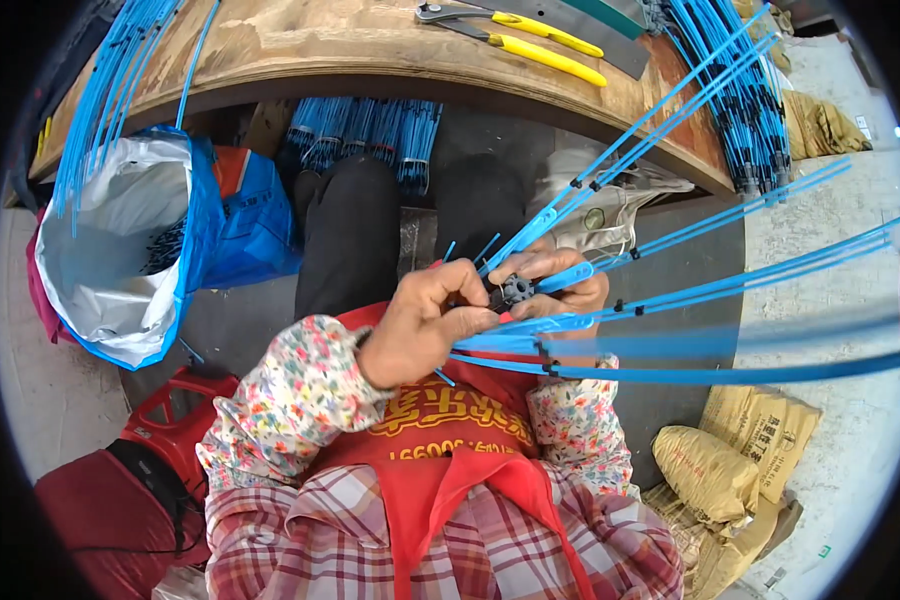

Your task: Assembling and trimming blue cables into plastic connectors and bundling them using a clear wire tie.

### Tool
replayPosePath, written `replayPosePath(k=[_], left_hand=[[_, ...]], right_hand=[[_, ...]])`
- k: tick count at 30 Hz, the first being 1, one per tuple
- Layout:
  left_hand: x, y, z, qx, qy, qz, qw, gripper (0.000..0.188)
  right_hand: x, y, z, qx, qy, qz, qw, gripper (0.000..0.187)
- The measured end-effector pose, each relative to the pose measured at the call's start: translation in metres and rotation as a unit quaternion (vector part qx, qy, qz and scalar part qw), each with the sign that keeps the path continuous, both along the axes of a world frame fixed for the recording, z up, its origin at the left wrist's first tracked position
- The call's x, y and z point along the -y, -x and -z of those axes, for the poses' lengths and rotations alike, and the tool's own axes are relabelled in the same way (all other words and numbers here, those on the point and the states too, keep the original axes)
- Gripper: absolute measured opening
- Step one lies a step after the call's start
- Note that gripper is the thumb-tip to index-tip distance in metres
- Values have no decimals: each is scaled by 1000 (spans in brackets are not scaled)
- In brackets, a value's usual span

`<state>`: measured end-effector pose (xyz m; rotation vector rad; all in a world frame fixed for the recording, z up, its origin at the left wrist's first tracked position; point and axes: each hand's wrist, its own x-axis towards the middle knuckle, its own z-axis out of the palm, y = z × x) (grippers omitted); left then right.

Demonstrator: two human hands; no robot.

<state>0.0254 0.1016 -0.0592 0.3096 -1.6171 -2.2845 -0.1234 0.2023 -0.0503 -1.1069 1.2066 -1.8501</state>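
Note:
A small black toothed hub [515, 291] sits between my hands above my lap. Thumb and fingers of my left hand [422, 322] are closed on its left side. My right hand [568, 285] curls around the right side of the hub and the bases of several long blue rods [760, 280]. From there the rods fan out to the right and upper right, with small black clips along them. One lower rod is smeared by motion. Short blue ends stick out near my left fingers. The fingertips partly cover where the rods meet the hub.
Ahead stands a wooden workbench [300, 45] with yellow-handled pliers [545, 60] and blue rod bundles [735, 100]. A blue-and-white bag [110, 270] opens at the left, beside a red stool [175, 420]. More rod bundles [410, 140] are under the bench; tan sacks [705, 475] lie right.

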Motion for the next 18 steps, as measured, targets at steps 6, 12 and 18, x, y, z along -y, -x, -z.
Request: replayPosePath(k=[6,12,18], left_hand=[[-24,-10,-6,-28,87,-169,981,15],[-16,-17,-5,-45,59,-132,989,13],[-13,-16,-10,-23,-117,-103,988,10]], right_hand=[[-9,-26,-15,-74,-26,81,994,28],[-10,-22,-10,-4,-1,-1,1000,29],[-7,-10,-2,2,5,-61,998,30]])
